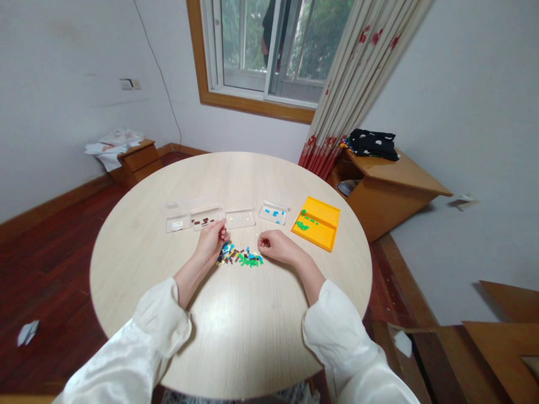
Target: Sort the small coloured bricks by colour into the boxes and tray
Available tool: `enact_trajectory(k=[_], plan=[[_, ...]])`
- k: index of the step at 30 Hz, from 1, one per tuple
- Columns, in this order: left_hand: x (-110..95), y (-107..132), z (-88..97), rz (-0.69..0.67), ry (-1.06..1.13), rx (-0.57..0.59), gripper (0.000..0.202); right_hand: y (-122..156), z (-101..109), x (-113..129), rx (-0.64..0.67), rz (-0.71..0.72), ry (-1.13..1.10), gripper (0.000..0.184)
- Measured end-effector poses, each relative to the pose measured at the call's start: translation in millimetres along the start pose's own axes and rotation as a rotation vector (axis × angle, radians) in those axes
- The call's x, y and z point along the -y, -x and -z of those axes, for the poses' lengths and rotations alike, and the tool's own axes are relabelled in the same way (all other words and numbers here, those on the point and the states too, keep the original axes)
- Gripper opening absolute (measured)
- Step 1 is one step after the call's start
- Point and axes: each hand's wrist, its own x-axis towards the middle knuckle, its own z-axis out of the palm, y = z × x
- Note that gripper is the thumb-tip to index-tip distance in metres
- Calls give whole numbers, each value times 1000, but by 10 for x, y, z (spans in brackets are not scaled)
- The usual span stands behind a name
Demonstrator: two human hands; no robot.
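A loose pile of small building bricks in green, blue, brown and pale yellow lies on the round table between my hands. My left hand is closed at the pile's left edge, its fingers pinched together; anything inside is too small to make out. On the pile's right side, my right hand has curled fingers, also closed, with their contents hidden. Just beyond the left hand is a clear tray with brown bricks. Beside it stands another clear tray with a few pale pieces.
Further right, a clear tray holds several blue bricks and a yellow tray holds green ones. At the left is a small clear tray with pale pieces. The round table has a curved edge; a wooden cabinet stands behind right.
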Motion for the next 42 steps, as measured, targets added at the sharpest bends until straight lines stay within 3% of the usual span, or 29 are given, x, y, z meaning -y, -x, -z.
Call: enact_trajectory(k=[4, 7, 12, 17, 30, 34, 39, 42], plan=[[3, 0, 3, -5, -37, 20, 30, -6, -26, -22, -24, 22, -12, 15], [21, 25, -3, -12, -122, 69, 28, -21, -33, -36, -145, 54, -78, 14], [40, 136, -60, 58, -358, 240, 38, -37, -46, 30, -390, 168, -251, 8], [26, 207, -102, 109, -421, 411, 37, -34, -90, 121, -421, 210, -311, 8], [46, 168, -76, 36, -491, 317, 31, -40, -85, 92, -447, 262, -296, 3], [-10, 118, -47, -105, -542, 218, 27, 12, 77, -11, -364, 145, -248, 4], [-88, -20, 55, -269, -560, 39, 19, 126, 236, -217, -20, -62, -185, 11], [-131, -89, 124, -331, -580, -40, 14, 160, 245, -291, 105, -106, -206, 12]])
